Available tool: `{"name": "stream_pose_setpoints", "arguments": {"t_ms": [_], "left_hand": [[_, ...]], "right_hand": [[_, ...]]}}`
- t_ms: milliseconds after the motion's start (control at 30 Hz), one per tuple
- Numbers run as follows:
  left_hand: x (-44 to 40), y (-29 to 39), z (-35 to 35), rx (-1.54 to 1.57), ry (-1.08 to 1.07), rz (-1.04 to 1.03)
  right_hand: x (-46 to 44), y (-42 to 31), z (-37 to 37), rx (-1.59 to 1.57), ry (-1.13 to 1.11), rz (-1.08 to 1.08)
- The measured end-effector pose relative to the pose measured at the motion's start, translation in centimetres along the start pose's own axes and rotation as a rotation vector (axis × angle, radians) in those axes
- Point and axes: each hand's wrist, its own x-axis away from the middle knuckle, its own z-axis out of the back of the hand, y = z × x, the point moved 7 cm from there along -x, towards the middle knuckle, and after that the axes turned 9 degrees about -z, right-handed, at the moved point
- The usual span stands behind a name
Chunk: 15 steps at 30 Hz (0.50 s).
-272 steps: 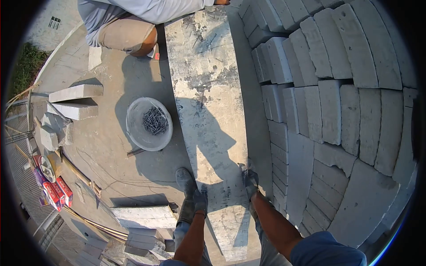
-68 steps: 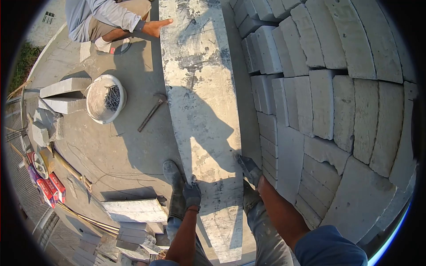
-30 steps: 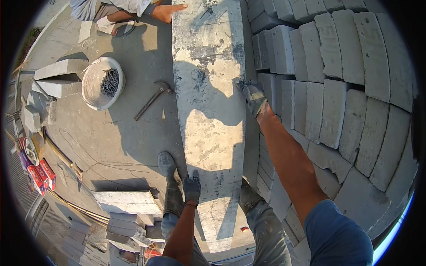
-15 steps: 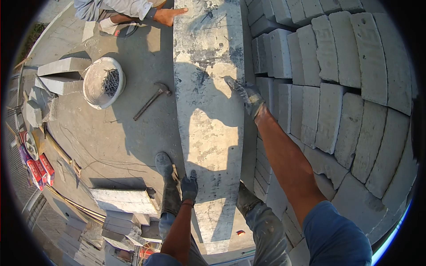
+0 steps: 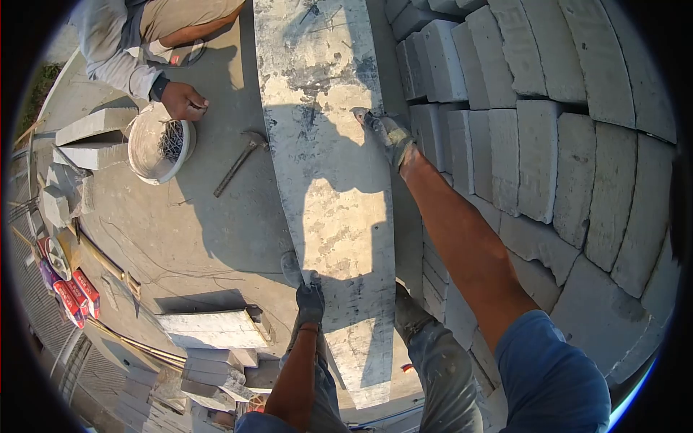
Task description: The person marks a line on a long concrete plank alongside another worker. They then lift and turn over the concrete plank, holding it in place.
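Observation:
A long plywood board (image 5: 346,216), pale and smeared with dried cement, runs lengthwise before me. My gloved left hand (image 5: 310,302) is closed on its left edge, close to my boot. Farther up, my gloved right hand (image 5: 390,137) grips the right edge, with a digit lying over the top face; its other fingers are partly hidden. Left of the board, a claw hammer (image 5: 242,162) lies on the concrete floor. Another person's hand (image 5: 185,101) is over a white bucket (image 5: 150,148) of nails (image 5: 172,141), fingers curled; what it holds is too small to make out.
Stacked grey blocks (image 5: 538,159) form a wall along my right side. More loose blocks (image 5: 97,126) lie at far left, with red packets (image 5: 76,296) below them. A short white-faced panel (image 5: 213,328) and further blocks (image 5: 213,375) sit at lower left.
The other person's hand has left the far end of the board and come to the bucket. The board's far end has swung left, my hands still on its edges.

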Motion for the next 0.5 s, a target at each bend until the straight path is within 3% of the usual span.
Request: {"name": "stream_pose_setpoints", "arguments": {"t_ms": [67, 167, 233, 267, 333, 367, 400, 500], "left_hand": [[0.0, -1.8, -0.7, 0.072, 0.075, -0.072], [0.2, -2.7, -0.8, -0.006, 0.099, -0.124], [0.2, 0.1, 0.1, -0.223, 0.206, -0.346], [-0.4, 0.4, 0.2, -0.211, 0.222, -0.358], [-1.0, -0.4, -0.2, -0.045, 0.139, -0.252], [-0.9, -0.5, -0.2, 0.088, 0.071, -0.075], [-0.5, 0.4, 0.1, 0.084, 0.071, -0.075], [-0.3, 2.5, 0.8, 0.045, 0.105, -0.145]], "right_hand": [[0.3, -0.6, -0.4, 0.151, -0.046, 0.132], [-2.9, 2.4, -1.2, -0.098, -0.199, 0.019], [-1.9, 1.9, -2.3, -0.045, -0.215, 0.048], [-1.9, 1.3, -2.3, -0.009, -0.217, 0.069], [-6.8, 4.1, -3.1, -0.602, -0.419, -0.013], [-4.3, 2.8, -2.6, -0.278, -0.278, -0.061], [-2.7, 2.2, -2.0, 0.044, -0.137, -0.109], [-4.4, 1.9, -1.8, 0.181, -0.107, 0.046]]}}
